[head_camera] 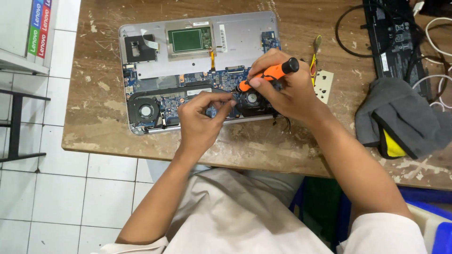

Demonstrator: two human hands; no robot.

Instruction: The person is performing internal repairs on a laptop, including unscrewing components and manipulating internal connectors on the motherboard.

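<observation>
An opened silver laptop lies bottom-up on a worn wooden table, its blue circuit board and two black fans exposed. My right hand grips an orange-and-black screwdriver, its tip down near the right fan. My left hand rests on the board beside the tip, fingers pinched together near the screwdriver's point; whether it holds something tiny cannot be told. The left fan is uncovered.
A grey cloth with a yellow patch lies at the right. Behind it sit a black battery pack and black and white cables. A small white plate lies right of the laptop. White tiled floor is at the left.
</observation>
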